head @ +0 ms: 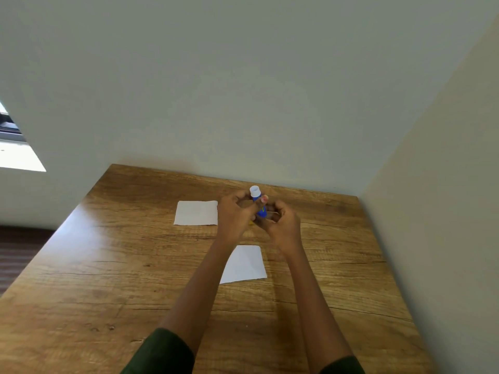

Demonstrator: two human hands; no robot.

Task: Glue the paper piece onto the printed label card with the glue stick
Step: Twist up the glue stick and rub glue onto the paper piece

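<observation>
Both hands curl around the blue glue stick [259, 205] above the table [108, 265]: left hand [234, 217] near the white cap, right hand [283, 225] apparently gripping its base.

Wood-grain table [108, 265] sitting pushed into corner where 2 pale walls [243, 90] are meeting. Window [16, 149] glowing at far left, daylight glaring across table's left edge. Dark floor [19, 252] showing beyond that edge.

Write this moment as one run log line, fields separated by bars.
both hands hold glue stick | white end up | two papers on table, untouched
</observation>
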